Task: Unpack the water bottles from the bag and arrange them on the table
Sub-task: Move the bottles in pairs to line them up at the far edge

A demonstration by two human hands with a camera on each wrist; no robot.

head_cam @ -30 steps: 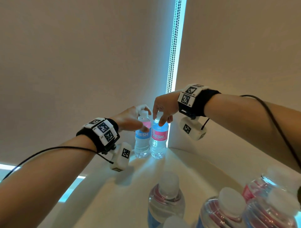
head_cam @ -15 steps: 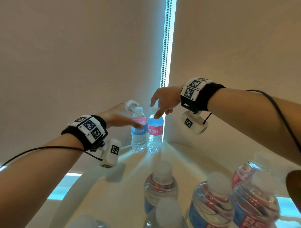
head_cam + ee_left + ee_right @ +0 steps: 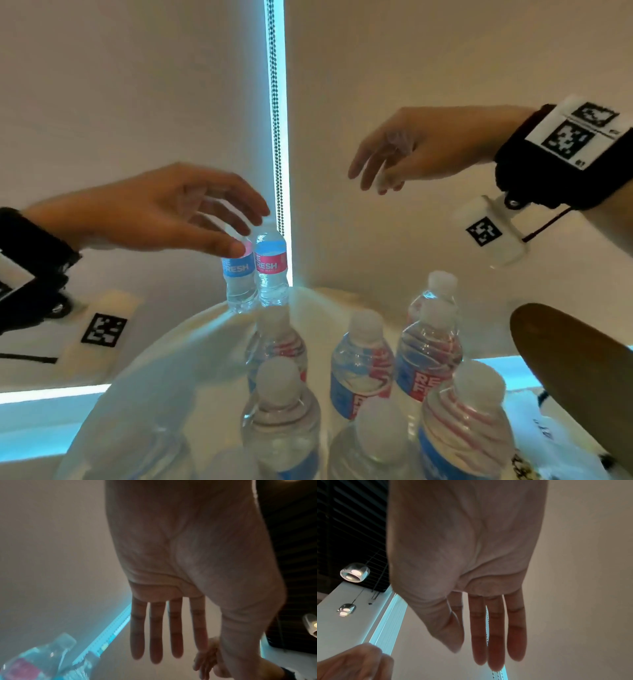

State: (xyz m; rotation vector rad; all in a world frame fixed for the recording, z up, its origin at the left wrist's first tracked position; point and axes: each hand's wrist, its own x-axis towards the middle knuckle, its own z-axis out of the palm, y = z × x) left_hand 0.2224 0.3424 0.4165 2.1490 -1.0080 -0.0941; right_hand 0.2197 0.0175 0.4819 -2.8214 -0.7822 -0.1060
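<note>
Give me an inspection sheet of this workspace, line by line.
Surface: white table, curved edge, lit from behind.
Job's things: two far bottles upright, side by side at the back edge; a near cluster of bottles upright in front.
Clutter: brown rounded object at right, unidentifiable.
Grippers: left hand above the far pair, fingers straight, empty; right hand raised, fingers straight, empty.
Cables: black cable from the right wrist camera; another at the left wrist.
Surroundings: roller blinds, bead chain, ceiling lamps.

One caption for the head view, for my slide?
Both open hands, left and right, above two placed bottles.
</note>
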